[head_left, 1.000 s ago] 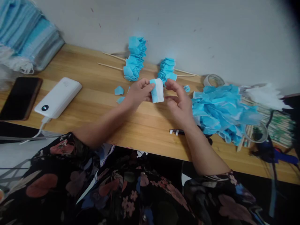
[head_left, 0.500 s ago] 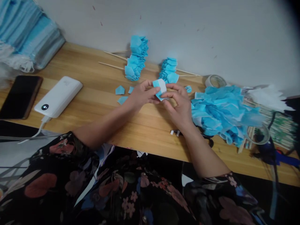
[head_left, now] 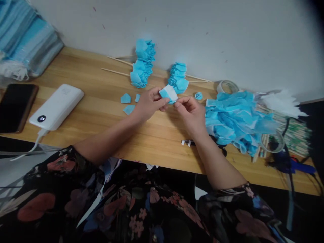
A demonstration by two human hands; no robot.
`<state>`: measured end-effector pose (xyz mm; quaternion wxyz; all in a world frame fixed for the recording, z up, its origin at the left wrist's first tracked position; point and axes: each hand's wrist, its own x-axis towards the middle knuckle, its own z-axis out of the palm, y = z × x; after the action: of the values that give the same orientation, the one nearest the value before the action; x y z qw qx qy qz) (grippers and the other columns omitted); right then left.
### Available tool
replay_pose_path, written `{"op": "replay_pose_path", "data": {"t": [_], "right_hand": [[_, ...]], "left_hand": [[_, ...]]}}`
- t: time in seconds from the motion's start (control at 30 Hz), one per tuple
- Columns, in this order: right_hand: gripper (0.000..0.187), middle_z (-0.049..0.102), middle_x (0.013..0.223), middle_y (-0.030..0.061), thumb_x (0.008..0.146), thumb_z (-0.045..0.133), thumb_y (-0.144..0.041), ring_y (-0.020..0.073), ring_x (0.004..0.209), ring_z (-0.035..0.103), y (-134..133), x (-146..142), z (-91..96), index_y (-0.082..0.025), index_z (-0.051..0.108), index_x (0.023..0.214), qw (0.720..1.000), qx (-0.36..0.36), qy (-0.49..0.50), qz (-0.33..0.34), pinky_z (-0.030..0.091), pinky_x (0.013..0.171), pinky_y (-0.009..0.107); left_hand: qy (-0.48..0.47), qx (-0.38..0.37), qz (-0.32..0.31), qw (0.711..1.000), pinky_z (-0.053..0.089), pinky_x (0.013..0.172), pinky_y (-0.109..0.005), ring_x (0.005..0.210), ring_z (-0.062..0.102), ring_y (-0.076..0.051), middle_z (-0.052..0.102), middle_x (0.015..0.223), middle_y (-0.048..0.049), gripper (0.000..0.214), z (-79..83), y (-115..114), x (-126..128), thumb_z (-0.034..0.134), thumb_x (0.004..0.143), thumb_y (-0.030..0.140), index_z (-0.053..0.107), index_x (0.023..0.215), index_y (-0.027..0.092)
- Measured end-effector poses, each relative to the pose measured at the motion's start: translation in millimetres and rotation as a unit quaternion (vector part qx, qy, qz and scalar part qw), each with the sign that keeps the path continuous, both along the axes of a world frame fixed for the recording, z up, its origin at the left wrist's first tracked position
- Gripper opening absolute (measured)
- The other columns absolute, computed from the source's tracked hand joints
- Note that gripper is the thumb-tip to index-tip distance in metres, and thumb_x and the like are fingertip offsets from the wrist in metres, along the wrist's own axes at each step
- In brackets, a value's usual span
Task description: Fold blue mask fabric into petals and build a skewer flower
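A small folded piece of blue-and-white fabric (head_left: 170,93), like mask material, is pinched between the thumb and fingers of my left hand (head_left: 150,104). My right hand (head_left: 191,113) closes its thumb and fingertips on the lower right corner of the same piece. Left of my hands lie small cut blue pieces (head_left: 126,98) on the wooden table (head_left: 101,116). Behind them, blue fabric flowers (head_left: 142,72) on thin sticks lie in a cluster, with a second cluster of blue flowers (head_left: 178,77) to the right. A small rolled blue piece (head_left: 198,96) sits beyond my right hand.
A heap of blue fabric pieces (head_left: 235,118) lies right, by a tape roll (head_left: 227,87), another tape roll (head_left: 273,142), sticks (head_left: 295,135) and a blue-handled tool (head_left: 302,166). Scissors lie partly under my right forearm. Left are a power bank (head_left: 57,107), phone (head_left: 17,106) and packed masks (head_left: 30,37).
The fabric piece has turned and tilted between my hands. My right fingers have moved from its side to a pinch at its lower right corner. The whole view has shifted slightly.
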<state>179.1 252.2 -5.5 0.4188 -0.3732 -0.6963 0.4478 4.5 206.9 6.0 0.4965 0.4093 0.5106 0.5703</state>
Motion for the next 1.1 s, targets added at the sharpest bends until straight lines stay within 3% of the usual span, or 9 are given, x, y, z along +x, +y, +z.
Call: {"op": "replay_pose_path", "data": {"t": [0.13,0.27,0.53,0.67,0.83,0.97,1.1], "right_hand": [[0.014,0.065,0.08,-0.0025,0.088,0.071,-0.036,0.0133,0.071,0.055,1.2,-0.1,-0.8,-0.025,0.064,0.084,1.0,0.003,-0.002,-0.001,0.047,0.07,0.031],[0.018,0.065,0.085,-0.0017,0.089,0.072,-0.042,0.0147,0.075,0.058,2.1,-0.6,-2.6,-0.026,0.063,0.09,1.0,-0.002,-0.007,0.004,0.05,0.072,0.032],[0.052,0.072,0.1,0.0021,0.089,0.069,-0.075,0.0212,0.094,0.07,0.3,2.1,1.5,-0.033,0.072,0.119,0.996,-0.062,0.056,0.034,0.061,0.082,0.039],[0.046,0.074,0.097,0.0006,0.082,0.082,-0.064,0.0192,0.089,0.069,0.2,0.7,0.4,-0.029,0.077,0.111,0.996,-0.053,0.034,0.061,0.059,0.085,0.039],[0.027,0.069,0.082,-0.0024,0.083,0.081,-0.05,0.014,0.07,0.057,3.9,0.0,-2.3,-0.026,0.077,0.095,0.997,-0.067,0.026,0.004,0.052,0.07,0.032],[0.023,0.068,0.08,-0.0025,0.08,0.081,-0.046,0.0141,0.07,0.056,5.0,0.0,-0.7,-0.027,0.077,0.091,0.995,-0.085,0.052,-0.008,0.053,0.068,0.031],[0.021,0.065,0.079,-0.0027,0.081,0.08,-0.044,0.0137,0.069,0.055,3.5,-0.3,0.8,-0.026,0.077,0.093,0.995,-0.092,0.04,0.003,0.055,0.069,0.032]], "left_hand": [[0.006,0.013,-0.014,1.0,0.054,0.065,-0.023,0.061,0.06,-0.009,0.065,0.069,0.0044,0.017,-0.9,1.2,0.9,0.077,0.085,0.017,0.062,0.093,0.018],[0.018,0.028,-0.01,0.999,0.053,0.063,-0.021,0.061,0.058,-0.008,0.064,0.072,0.0048,0.022,-1.8,1.2,2.0,0.078,0.079,0.012,0.062,0.093,0.018],[0.053,0.017,0.008,0.998,0.05,0.06,-0.019,0.058,0.057,-0.006,0.063,0.073,0.0058,0.026,-4.6,2.1,0.1,0.073,0.076,0.007,0.064,0.098,0.017],[0.045,0.017,-0.004,0.999,0.049,0.06,-0.018,0.059,0.057,-0.005,0.067,0.078,0.0046,0.03,-4.4,2.4,1.6,0.075,0.075,0.005,0.065,0.101,0.017],[-0.06,-0.013,-0.014,0.998,0.056,0.066,-0.023,0.069,0.069,-0.012,0.073,0.082,-0.0008,0.023,0.7,1.1,-1.1,0.073,0.09,0.022,0.068,0.112,0.017],[-0.128,-0.046,-0.008,0.991,0.058,0.069,-0.024,0.073,0.073,-0.014,0.076,0.086,-0.0045,0.025,2.4,0.3,-4.2,0.07,0.098,0.04,0.068,0.104,0.016],[-0.122,-0.056,-0.035,0.99,0.057,0.07,-0.024,0.066,0.069,-0.01,0.072,0.078,-0.0012,0.028,-0.7,-0.2,-4.3,0.079,0.093,0.04,0.067,0.089,0.015]]}}
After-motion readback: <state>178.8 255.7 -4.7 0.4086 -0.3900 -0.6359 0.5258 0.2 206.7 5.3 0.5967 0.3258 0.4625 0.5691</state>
